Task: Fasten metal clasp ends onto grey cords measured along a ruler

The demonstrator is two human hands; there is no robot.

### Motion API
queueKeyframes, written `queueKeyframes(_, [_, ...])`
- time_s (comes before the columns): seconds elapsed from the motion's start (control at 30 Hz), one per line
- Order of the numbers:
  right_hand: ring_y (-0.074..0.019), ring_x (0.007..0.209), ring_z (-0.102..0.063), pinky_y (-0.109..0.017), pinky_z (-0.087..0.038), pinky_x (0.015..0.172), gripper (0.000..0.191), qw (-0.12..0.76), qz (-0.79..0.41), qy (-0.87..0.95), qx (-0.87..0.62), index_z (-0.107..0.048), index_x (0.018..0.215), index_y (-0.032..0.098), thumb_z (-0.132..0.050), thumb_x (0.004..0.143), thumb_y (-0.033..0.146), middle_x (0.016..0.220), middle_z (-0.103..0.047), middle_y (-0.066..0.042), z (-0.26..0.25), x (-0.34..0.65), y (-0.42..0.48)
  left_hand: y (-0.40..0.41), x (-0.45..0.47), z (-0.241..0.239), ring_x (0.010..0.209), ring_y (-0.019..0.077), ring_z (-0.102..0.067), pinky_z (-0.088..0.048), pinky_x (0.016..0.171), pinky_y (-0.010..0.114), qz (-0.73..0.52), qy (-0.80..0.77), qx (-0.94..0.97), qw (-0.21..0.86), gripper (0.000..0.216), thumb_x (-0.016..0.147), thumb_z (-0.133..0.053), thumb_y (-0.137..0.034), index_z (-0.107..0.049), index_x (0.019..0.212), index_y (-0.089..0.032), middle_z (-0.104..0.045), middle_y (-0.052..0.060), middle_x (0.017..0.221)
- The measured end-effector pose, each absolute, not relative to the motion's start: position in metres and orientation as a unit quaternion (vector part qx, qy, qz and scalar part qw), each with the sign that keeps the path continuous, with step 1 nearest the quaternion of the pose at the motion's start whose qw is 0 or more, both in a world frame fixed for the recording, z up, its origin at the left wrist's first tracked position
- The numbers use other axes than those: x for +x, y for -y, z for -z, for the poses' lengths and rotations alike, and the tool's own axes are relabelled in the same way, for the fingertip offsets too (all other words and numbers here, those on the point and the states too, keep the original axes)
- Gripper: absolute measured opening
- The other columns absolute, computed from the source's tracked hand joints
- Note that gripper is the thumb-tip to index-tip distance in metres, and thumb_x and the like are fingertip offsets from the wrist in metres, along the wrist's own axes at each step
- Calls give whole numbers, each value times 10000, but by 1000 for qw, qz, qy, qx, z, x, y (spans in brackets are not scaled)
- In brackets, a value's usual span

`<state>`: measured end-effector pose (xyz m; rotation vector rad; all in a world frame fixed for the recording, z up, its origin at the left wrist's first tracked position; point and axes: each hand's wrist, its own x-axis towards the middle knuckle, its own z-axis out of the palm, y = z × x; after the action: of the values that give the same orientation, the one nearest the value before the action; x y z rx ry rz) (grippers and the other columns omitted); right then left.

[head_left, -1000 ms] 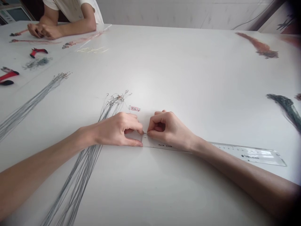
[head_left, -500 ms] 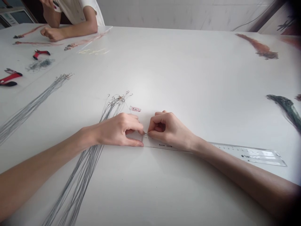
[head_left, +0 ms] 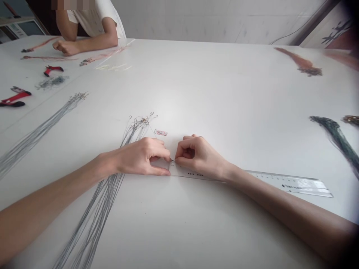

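My left hand (head_left: 146, 156) rests at the left end of a clear plastic ruler (head_left: 301, 183), thumb and fingertips closed about that end. My right hand (head_left: 196, 153) is closed in a pinch over the ruler near the same end. A tiny dark piece shows between the two hands' fingertips; too small to name. Under my left wrist runs a bundle of grey lines (head_left: 102, 209), with small hooks (head_left: 141, 121) at its far end. A small clear wrapper with red print (head_left: 161, 133) lies just beyond my hands.
Another bundle of grey lines (head_left: 42, 130) lies to the left. Farther off are red-handled pliers (head_left: 17, 97), a second red pair (head_left: 53, 70) and tangled line (head_left: 52, 82). Dark green (head_left: 336, 130) and orange (head_left: 303, 61) bundles lie right. A person's forearm (head_left: 95, 43) rests across the table.
The view has tilted up slightly and shifted to the right. My hands keep nearly the same pose on the ruler. The other person's raised hand is now out of sight.
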<state>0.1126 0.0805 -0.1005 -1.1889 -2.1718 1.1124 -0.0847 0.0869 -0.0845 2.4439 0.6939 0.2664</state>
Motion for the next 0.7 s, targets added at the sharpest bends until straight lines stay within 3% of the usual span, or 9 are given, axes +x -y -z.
queueKeyframes(0.53, [-98, 568, -359, -247, -309, 581, 113, 200, -401, 793, -412, -467, 530, 158, -479, 639, 127, 515, -389, 39, 98, 112, -80, -84, -85, 80, 588, 95, -447, -353, 541, 207, -73, -300, 919, 246, 115, 749, -635, -276, -635, 793, -169, -483, -21, 640])
queueKeyframes(0.7, [-73, 516, -329, -223, -241, 473, 87, 213, -519, 712, -422, -471, 597, 155, -488, 677, 184, 558, -400, 48, 94, 114, -82, -81, -80, 77, 584, 89, -489, -382, 549, 203, -131, -358, 895, 229, 54, 733, -594, -183, -632, 765, -162, -543, -26, 637])
